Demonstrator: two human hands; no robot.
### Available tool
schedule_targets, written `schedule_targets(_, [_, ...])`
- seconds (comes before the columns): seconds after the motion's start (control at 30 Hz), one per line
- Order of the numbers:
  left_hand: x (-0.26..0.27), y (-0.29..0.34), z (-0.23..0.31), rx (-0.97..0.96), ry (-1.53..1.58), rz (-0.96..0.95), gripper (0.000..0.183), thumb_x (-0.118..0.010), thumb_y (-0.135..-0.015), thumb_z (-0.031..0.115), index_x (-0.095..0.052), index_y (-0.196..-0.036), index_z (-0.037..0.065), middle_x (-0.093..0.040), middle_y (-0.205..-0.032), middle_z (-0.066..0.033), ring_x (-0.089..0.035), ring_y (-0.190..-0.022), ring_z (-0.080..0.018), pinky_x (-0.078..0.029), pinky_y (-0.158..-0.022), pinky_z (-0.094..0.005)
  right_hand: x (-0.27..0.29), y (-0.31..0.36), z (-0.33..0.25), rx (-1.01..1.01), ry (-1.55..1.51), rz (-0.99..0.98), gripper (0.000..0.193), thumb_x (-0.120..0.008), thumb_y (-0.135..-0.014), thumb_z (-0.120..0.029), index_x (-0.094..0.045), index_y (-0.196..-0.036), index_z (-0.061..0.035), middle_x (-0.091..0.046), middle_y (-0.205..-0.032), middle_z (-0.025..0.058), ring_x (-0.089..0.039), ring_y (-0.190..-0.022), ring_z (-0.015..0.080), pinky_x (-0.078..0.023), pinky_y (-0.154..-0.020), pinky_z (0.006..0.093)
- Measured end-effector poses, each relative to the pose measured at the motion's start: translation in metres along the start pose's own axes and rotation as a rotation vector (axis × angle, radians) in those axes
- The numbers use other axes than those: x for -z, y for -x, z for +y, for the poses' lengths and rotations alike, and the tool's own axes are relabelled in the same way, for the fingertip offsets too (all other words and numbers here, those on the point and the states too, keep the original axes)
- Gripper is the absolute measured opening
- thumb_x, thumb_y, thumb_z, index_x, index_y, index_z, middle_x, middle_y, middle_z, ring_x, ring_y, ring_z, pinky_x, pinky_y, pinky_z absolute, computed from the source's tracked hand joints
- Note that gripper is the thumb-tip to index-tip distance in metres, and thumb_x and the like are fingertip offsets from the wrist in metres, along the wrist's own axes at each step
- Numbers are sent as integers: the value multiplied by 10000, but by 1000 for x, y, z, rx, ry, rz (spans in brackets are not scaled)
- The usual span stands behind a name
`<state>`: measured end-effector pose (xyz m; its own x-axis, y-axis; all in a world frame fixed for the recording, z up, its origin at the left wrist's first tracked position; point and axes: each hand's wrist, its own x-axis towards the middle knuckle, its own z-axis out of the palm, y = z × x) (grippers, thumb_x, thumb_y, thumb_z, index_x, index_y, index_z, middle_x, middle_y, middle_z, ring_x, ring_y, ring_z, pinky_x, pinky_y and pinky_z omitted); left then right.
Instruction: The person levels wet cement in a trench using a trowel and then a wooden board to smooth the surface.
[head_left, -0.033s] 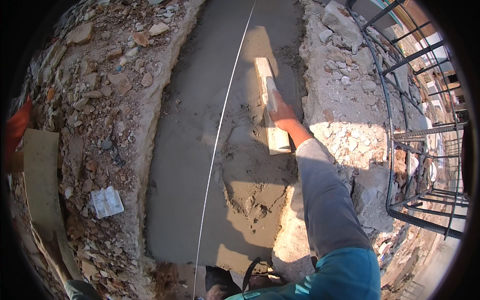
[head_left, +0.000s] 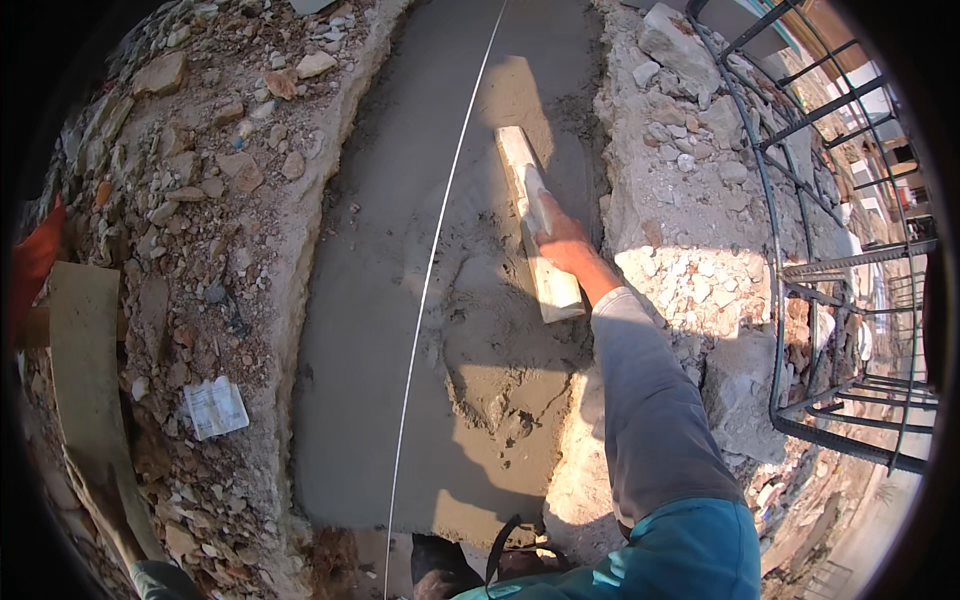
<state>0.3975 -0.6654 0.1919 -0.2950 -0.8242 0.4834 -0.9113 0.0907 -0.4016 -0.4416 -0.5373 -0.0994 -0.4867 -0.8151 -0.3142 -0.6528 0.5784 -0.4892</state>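
Nothing has shifted since the earlier frame: the right hand (head_left: 560,243) is pressed on the same spot of the wooden float (head_left: 535,222), and the float lies where it did on the wet cement strip (head_left: 370,300). That hand is closed over the float's middle, palm down, with the grey sleeve (head_left: 650,400) reaching in from below. The left hand is out of view. A taut white string line (head_left: 440,250) runs lengthwise over the cement, just left of the float. The float looks stiff and fairly light, though caked with mortar; I judge the middle to be the place to hold it, for even pressure. Rubble (head_left: 190,180) banks both sides, a steel rebar cage (head_left: 840,300) stands at right, and a scrap of paper (head_left: 215,406) lies on the left stones.
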Motion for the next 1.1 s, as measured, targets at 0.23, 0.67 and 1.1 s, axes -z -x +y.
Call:
schedule_targets(0.23, [-13,-16,8,-20,55,-11,890,-757,-741,113,-284,-1495,149,-379,-1472,-162,-411,-1310,-350,-368,-1066,-426,13,-11,10,-202,-140,172,811,-586,-840,-205,-151,-1525,-188,-558,-1232,317,-550,-1159,431,-427,-1012,440])
schedule_targets(0.67, [-3,-15,17,-6,42,-26,903,-755,-761,165,-256,-1514,160,-375,-1479,-182,-405,-1316,-366,-371,-1059,-431,-8,9,-6,-152,-211,108,845,-578,-835,-196,-96,-1523,-113,-536,-1235,347,-526,-1178,457,-428,-1001,466])
schedule_targets(1.1, [-4,-19,32,-2,43,-1,871,-751,-772,205,-284,-1503,134,-401,-1457,-197,-422,-1293,-395,-375,-1051,-444,20,-32,4,-240,-161,218,811,-570,-835,-181,-139,-1521,-168,-589,-1199,295,-604,-1083,420,-484,-947,426])
